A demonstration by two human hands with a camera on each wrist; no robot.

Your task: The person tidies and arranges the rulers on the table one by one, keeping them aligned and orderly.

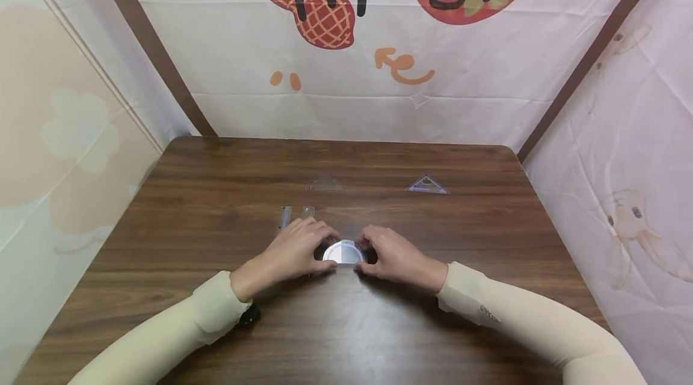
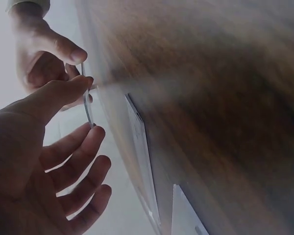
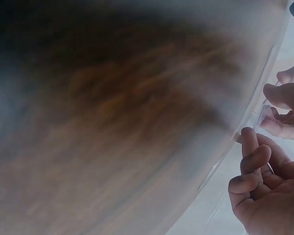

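Note:
A clear half-round protractor (image 1: 344, 252) is held between both hands over the middle of the table, its straight edge toward the body. My left hand (image 1: 298, 246) pinches its left end between thumb and fingertips. At the opposite end, my right hand (image 1: 397, 255) grips it with thumb and fingers. The left wrist view shows the protractor (image 2: 88, 111) edge-on as a thin strip, while the other fingers of the left hand (image 2: 44, 142) spread loosely. In the right wrist view, the right hand (image 3: 272, 188) has curled fingers.
Just beyond the left hand lie a clear ruler (image 1: 284, 216) and another narrow clear strip (image 1: 308, 212). Farther back are a faint clear drawing tool (image 1: 325, 183) and a blue-edged set square (image 1: 427, 184). Printed cloth walls surround the wooden table (image 1: 346, 331).

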